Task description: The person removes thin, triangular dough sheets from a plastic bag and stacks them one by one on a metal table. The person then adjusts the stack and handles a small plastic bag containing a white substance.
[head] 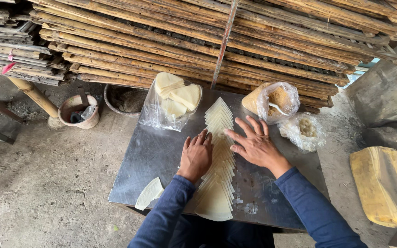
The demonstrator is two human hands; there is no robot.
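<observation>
A long overlapping row of pale triangular dough sheets [218, 183] runs down the middle of a grey metal table [148, 156]. My left hand [197, 155] lies flat, fingers together, on the row's left edge. Fingers spread, my right hand [254, 143] presses on the row's right side. Both arms wear dark blue sleeves. Neither hand grips anything. A clear plastic bag [173, 103] holding stacked pale sheets lies at the table's far left. One loose sheet [149, 193] hangs over the near left edge.
A bag of brown crumbly filling with a spoon [277, 98] and a smaller bag [305, 129] sit at the table's far right. Stacked bamboo racks [217, 41] rise behind. On the dirt floor stands a bowl [78, 111]; a yellow block [384, 186] lies at right.
</observation>
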